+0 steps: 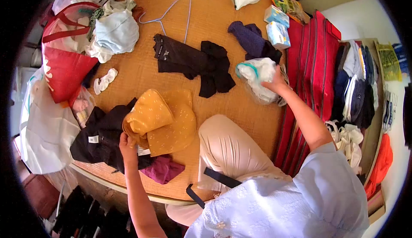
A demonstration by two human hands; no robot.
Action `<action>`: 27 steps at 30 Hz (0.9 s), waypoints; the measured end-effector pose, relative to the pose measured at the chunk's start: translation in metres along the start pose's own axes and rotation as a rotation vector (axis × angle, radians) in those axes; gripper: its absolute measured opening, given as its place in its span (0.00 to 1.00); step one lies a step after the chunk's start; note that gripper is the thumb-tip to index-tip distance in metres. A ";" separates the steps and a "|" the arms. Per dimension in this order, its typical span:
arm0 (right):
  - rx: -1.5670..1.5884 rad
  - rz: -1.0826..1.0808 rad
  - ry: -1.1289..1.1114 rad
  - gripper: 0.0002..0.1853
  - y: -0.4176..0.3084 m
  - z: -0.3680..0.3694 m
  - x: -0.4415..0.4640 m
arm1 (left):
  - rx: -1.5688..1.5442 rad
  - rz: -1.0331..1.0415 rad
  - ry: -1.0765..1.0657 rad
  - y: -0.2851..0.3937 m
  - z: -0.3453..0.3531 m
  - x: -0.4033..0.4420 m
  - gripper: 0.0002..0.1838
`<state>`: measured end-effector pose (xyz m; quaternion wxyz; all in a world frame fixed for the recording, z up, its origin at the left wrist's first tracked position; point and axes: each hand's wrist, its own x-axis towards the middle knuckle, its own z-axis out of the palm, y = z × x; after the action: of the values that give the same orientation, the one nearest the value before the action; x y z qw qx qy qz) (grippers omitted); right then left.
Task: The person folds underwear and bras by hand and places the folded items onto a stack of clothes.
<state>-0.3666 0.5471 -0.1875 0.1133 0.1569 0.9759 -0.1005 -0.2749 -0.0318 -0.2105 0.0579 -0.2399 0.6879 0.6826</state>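
My left hand (127, 145) pinches the edge of a mustard-yellow patterned cloth (171, 124), partly rolled or folded. Beneath and beside that cloth lie a black garment (103, 128) with a white label and a crumpled maroon cloth (164, 169). On the right, my right hand (278, 82) grips the side of a clear plastic bag (262, 90) with white contents and a teal edge; some of its fingers are hidden. Just behind the bag is a dark blue cloth (249, 38). A black garment (184, 57) is spread at the middle of the wooden surface.
A lilac hanger (162, 21) lies at the back. To the left stand a red bag (64, 66), a light bundle of cloth (116, 32) and a white scrunchie (105, 81). A red striped suitcase (311, 70) and small blue-white boxes (278, 34) flank the right side.
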 end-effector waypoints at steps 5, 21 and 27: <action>0.463 0.031 -0.286 0.24 0.025 0.000 0.026 | -0.039 -0.048 0.120 -0.006 -0.003 -0.032 0.10; 2.023 -0.248 -0.990 0.23 0.015 -0.093 -0.006 | -0.368 -0.105 -0.139 0.092 0.249 -0.143 0.32; 1.868 -0.272 -1.206 0.21 -0.039 -0.058 -0.041 | -0.888 0.055 -0.231 0.164 0.281 -0.127 0.22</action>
<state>-0.3530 0.5124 -0.1160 0.3935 -0.0020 0.3122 -0.8647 -0.3001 0.2644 -0.0270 0.0077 -0.1456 0.3238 0.9348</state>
